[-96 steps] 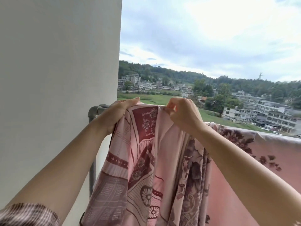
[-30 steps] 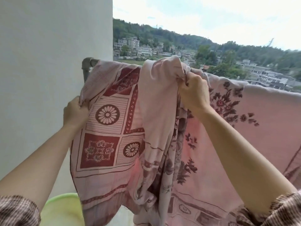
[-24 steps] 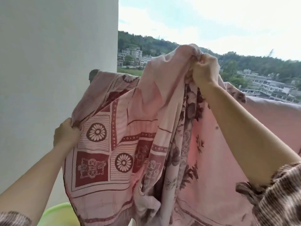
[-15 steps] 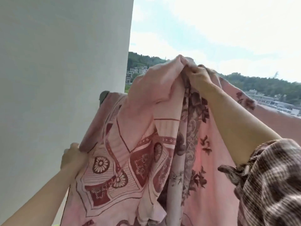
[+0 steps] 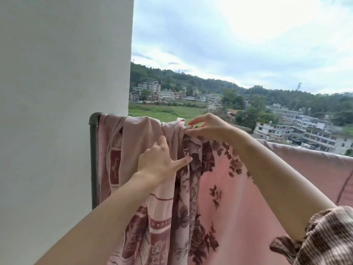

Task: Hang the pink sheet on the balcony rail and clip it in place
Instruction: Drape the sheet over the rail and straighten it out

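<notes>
While left hand (image 5: 160, 161) presses flat, right hand (image 5: 206, 129) pinches one pink sheet (image 5: 238, 188).

The left hand (image 5: 161, 162) lies against the pink sheet (image 5: 248, 197) below its top fold, forefinger pointing up and thumb stretched to the right; its bare forearm rises from the lower left. The right hand (image 5: 209, 128) is at the sheet's top fold, thumb and forefinger pinching the fabric; its forearm comes in from the lower right.

Sheet (image 5: 238, 188) apparently over rail (image 5: 94, 159), wall (image 5: 57, 111) left
</notes>
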Demonstrator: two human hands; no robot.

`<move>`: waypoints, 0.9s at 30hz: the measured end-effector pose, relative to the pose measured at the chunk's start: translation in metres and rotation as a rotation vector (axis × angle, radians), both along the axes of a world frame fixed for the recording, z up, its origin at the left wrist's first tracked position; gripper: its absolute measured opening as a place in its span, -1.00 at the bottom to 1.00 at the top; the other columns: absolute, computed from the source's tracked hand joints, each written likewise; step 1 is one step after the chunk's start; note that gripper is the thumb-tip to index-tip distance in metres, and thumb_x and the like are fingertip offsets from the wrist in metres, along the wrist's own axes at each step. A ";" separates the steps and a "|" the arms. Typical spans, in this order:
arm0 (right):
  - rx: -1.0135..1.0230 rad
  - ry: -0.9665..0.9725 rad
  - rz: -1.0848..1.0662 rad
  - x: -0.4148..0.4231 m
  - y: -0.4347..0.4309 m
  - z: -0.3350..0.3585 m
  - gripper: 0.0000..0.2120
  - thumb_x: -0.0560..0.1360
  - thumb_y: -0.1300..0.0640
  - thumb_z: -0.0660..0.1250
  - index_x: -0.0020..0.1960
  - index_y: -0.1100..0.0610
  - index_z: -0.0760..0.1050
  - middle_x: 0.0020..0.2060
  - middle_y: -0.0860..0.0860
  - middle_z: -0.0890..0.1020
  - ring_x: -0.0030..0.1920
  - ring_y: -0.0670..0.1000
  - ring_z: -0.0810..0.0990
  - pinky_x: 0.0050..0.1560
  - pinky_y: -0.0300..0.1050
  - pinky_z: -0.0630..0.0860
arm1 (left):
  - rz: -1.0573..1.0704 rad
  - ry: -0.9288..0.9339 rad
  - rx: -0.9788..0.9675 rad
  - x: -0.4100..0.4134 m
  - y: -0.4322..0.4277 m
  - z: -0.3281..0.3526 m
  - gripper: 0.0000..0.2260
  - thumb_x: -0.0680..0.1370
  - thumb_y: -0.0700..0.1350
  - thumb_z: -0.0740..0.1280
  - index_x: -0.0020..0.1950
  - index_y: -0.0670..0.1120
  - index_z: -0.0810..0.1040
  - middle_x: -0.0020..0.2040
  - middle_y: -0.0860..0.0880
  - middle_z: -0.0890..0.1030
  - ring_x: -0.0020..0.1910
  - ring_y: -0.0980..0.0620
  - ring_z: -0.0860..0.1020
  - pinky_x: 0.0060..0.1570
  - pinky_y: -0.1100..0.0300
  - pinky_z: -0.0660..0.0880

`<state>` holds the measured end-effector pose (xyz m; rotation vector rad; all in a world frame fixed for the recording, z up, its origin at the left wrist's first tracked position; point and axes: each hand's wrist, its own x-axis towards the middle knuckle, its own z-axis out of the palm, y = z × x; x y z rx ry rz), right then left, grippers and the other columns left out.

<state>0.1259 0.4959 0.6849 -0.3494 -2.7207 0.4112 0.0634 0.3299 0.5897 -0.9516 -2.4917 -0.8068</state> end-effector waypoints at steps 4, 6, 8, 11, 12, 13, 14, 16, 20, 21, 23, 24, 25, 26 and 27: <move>0.263 0.083 -0.045 0.033 0.020 -0.010 -0.59 0.36 -0.10 0.50 0.12 0.09 0.62 0.04 -0.01 0.55 0.02 -0.01 0.53 0.03 -0.19 0.45 | 0.035 0.004 -0.111 -0.011 0.023 0.004 -0.77 0.55 -0.01 0.25 0.10 -0.13 0.45 0.09 -0.16 0.60 0.09 -0.24 0.56 -0.03 0.00 0.48; 0.306 0.135 -0.032 0.047 0.023 -0.016 -0.73 0.38 -0.13 0.46 -0.17 0.08 0.67 -0.17 -0.02 0.47 -0.19 0.00 0.48 -0.15 -0.10 0.52 | -0.064 -0.021 0.031 -0.019 0.020 0.009 -0.93 0.52 -0.18 0.22 -0.12 -0.08 0.50 -0.06 -0.14 0.64 -0.01 -0.23 0.59 -0.11 0.03 0.49; 0.364 0.198 -0.027 0.053 0.026 -0.017 -0.70 0.44 -0.06 0.42 -0.28 0.17 0.64 -0.29 -0.04 0.42 -0.33 -0.03 0.43 -0.30 -0.10 0.49 | -0.212 -0.092 0.233 -0.021 0.012 0.021 -0.82 0.55 -0.19 0.24 -0.24 -0.05 0.49 -0.34 -0.05 0.62 -0.23 -0.11 0.65 -0.25 0.11 0.55; 0.365 0.346 -0.162 0.054 0.040 0.000 -0.68 0.49 0.23 0.33 -0.43 0.27 0.50 -0.49 0.00 0.43 -0.53 -0.04 0.34 -0.46 -0.16 0.42 | -0.350 -0.172 0.526 -0.022 -0.002 0.057 -0.84 0.62 -0.15 0.22 -0.13 -0.10 0.52 -0.45 -0.05 0.62 -0.44 0.02 0.64 -0.29 0.13 0.62; 0.261 0.422 -0.216 0.055 0.047 0.006 -0.68 0.47 0.28 0.29 -0.46 0.27 0.46 -0.55 0.01 0.40 -0.57 -0.04 0.30 -0.49 -0.19 0.41 | -0.361 -0.112 0.581 -0.024 -0.001 0.069 -0.86 0.62 -0.13 0.22 -0.08 -0.11 0.53 -0.36 -0.09 0.65 -0.37 -0.03 0.65 -0.26 0.07 0.62; 0.132 0.517 -0.255 0.055 0.055 0.011 -0.69 0.47 0.29 0.28 -0.46 0.26 0.46 -0.59 0.01 0.38 -0.59 -0.05 0.28 -0.49 -0.20 0.39 | -0.350 -0.012 0.598 -0.026 0.002 0.081 -0.85 0.63 -0.11 0.22 -0.05 -0.13 0.53 -0.25 -0.10 0.66 -0.28 -0.06 0.64 -0.24 0.08 0.60; 0.016 0.623 -0.288 0.055 0.062 0.017 -0.67 0.48 0.27 0.28 -0.45 0.26 0.47 -0.60 0.00 0.36 -0.60 -0.07 0.26 -0.50 -0.24 0.36 | -0.328 0.074 0.602 -0.028 0.008 0.091 -0.84 0.63 -0.09 0.21 -0.01 -0.14 0.52 -0.15 -0.08 0.65 -0.21 -0.04 0.61 -0.24 0.17 0.55; -0.147 0.789 -0.341 0.056 0.075 0.030 -0.60 0.53 0.19 0.28 -0.48 0.17 0.38 -0.63 -0.06 0.34 -0.66 -0.17 0.20 -0.56 -0.36 0.22 | -0.326 0.166 0.625 -0.027 0.024 0.112 -0.81 0.64 -0.06 0.17 0.05 -0.14 0.50 -0.06 -0.01 0.61 -0.17 0.06 0.55 -0.29 0.34 0.44; -0.131 0.914 -0.340 0.056 0.095 0.055 -0.69 0.62 0.07 0.20 -0.27 0.16 0.45 -0.46 -0.02 0.48 -0.59 -0.25 0.36 -0.57 -0.38 0.30 | -0.312 0.240 0.584 -0.019 0.059 0.156 -0.72 0.67 0.01 0.06 0.25 -0.11 0.40 -0.04 0.03 0.48 -0.33 0.29 0.34 -0.41 0.53 0.31; -0.075 0.827 -0.365 0.054 0.102 0.059 -0.72 0.61 -0.04 0.19 0.01 0.18 0.50 -0.22 0.06 0.60 -0.34 -0.20 0.55 -0.32 -0.33 0.49 | -0.307 0.184 0.537 -0.022 0.070 0.164 -0.71 0.67 -0.01 0.06 0.34 -0.09 0.34 0.02 0.02 0.46 -0.30 0.31 0.34 -0.36 0.62 0.29; -0.121 0.518 -0.409 0.046 0.119 0.058 -0.31 0.54 -0.19 0.23 0.53 0.08 0.07 0.42 0.16 0.33 0.37 0.08 0.37 0.36 -0.04 0.32 | -0.361 -0.035 0.374 -0.039 0.091 0.166 -0.57 0.65 -0.03 0.13 0.49 -0.08 0.15 0.27 -0.05 0.44 0.05 0.15 0.47 0.06 0.58 0.26; -0.151 0.300 -0.425 0.042 0.130 0.052 -0.21 0.53 -0.20 0.24 0.57 0.06 -0.08 0.52 0.17 0.13 0.48 0.13 0.18 0.47 0.00 0.15 | -0.381 -0.119 0.183 -0.050 0.102 0.160 -0.50 0.63 0.01 0.17 0.52 -0.08 0.13 0.39 -0.09 0.38 0.26 0.04 0.42 0.28 0.38 0.24; -0.114 0.070 -0.421 0.041 0.137 0.045 -0.25 0.53 -0.19 0.24 0.56 0.07 0.01 0.52 0.17 0.13 0.49 0.14 0.17 0.48 -0.01 0.13 | -0.384 -0.145 -0.093 -0.058 0.111 0.150 -0.49 0.61 0.08 0.19 0.51 -0.09 0.21 0.44 -0.08 0.35 0.36 -0.01 0.36 0.38 0.23 0.20; -0.075 -0.146 -0.405 0.044 0.138 0.036 -0.38 0.54 -0.15 0.24 0.50 0.11 0.23 0.46 0.14 0.29 0.43 0.12 0.29 0.44 -0.02 0.22 | -0.361 -0.143 -0.341 -0.065 0.115 0.137 -0.50 0.59 0.15 0.18 0.45 -0.08 0.34 0.44 -0.05 0.37 0.37 -0.01 0.36 0.41 0.16 0.20; -0.040 -0.323 -0.377 0.048 0.140 0.030 -0.51 0.55 -0.09 0.25 0.37 0.16 0.43 0.35 0.11 0.46 0.32 0.11 0.43 0.37 -0.01 0.34 | -0.336 -0.109 -0.532 -0.067 0.117 0.125 -0.52 0.58 0.20 0.16 0.38 -0.06 0.46 0.38 -0.01 0.44 0.32 0.00 0.41 0.37 0.12 0.26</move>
